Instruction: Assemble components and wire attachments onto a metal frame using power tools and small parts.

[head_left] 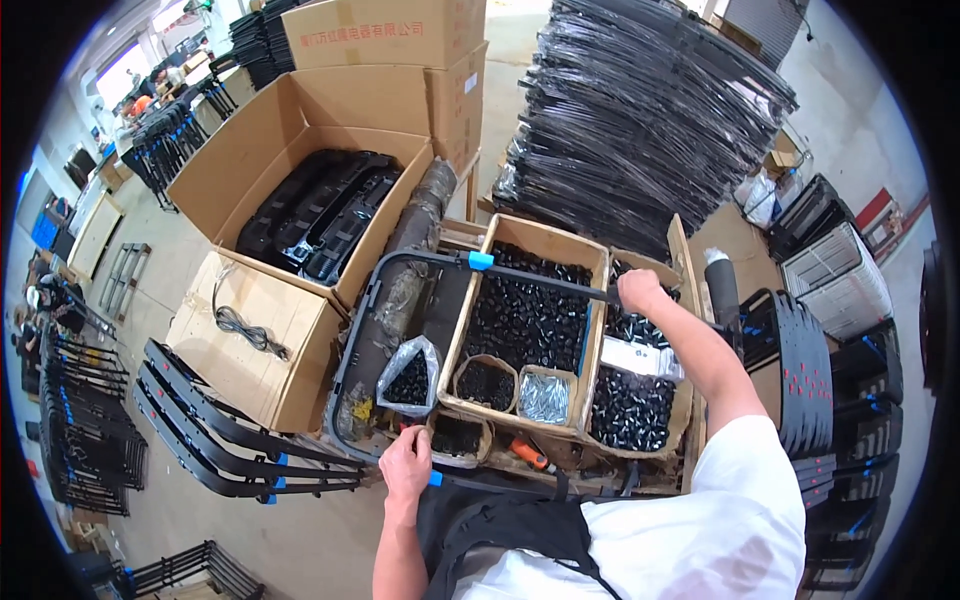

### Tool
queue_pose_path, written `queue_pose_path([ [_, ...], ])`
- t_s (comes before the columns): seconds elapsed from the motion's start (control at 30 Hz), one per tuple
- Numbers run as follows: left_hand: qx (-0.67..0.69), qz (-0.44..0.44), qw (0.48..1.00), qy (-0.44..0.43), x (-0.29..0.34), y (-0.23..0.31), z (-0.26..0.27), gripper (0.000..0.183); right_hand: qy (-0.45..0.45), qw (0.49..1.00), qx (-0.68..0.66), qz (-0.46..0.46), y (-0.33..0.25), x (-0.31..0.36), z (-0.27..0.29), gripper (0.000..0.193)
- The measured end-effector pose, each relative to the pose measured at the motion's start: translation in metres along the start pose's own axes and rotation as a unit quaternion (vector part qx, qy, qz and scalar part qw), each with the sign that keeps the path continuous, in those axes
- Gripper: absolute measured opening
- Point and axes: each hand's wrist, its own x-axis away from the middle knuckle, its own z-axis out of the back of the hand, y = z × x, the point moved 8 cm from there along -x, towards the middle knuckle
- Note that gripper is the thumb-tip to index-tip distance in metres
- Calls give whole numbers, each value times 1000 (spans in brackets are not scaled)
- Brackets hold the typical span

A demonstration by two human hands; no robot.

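Observation:
A large black tubular frame (350, 365) with rounded corners lies over the parts bins, blue clips (481, 261) on its bars. My right hand (640, 290) is closed round its far bar, at the right. On the near side my left hand (405, 465) is closed on the near bar, beside a blue clip; its fingertips are partly hidden. Under the frame, a cardboard bin (484, 238) holds many small black parts, a box of dark screws (485, 384) and a box of silver screws (543, 397). A plastic bag (408, 375) of black pieces sits left of it.
Black moulded parts fill an open carton (345, 90) at the far left. A cable (250, 332) lies on a flat carton. Bent black frames (215, 440) lean left of me. A tall stack of wrapped black bars (640, 120) stands behind; an orange-handled tool (532, 455) lies near me.

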Motion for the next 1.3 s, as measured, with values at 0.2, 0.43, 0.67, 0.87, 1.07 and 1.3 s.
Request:
queue_pose_path([
  [0.2, 0, 11, 1000, -7, -8, 7, 3, 16, -53, 998, 25, -17, 1, 2, -5, 25],
  [0.43, -7, 0, 1000, -20, -11, 4, 7, 15, -98, 995, 24, -21, -7, -7, -1, 28],
  [0.67, 55, -108, 993, 9, -30, 31, 40, 14, 77, 969, -235, -10, 4, -6, -19, 34],
  [0.87, 223, 123, 953, 162, -103, -66, 109, 24, 134, 946, -281, -92, 4, -21, -52, 33],
  [1.07, 239, 197, 900, 308, -242, -162, 170, 35, 189, 886, -364, -217, 28, 5, -76, 55],
  [1.3, 17, 439, 872, 215, -310, -230, 227, 62, 180, 825, -535, -22, -181, 150, 1, 30],
])
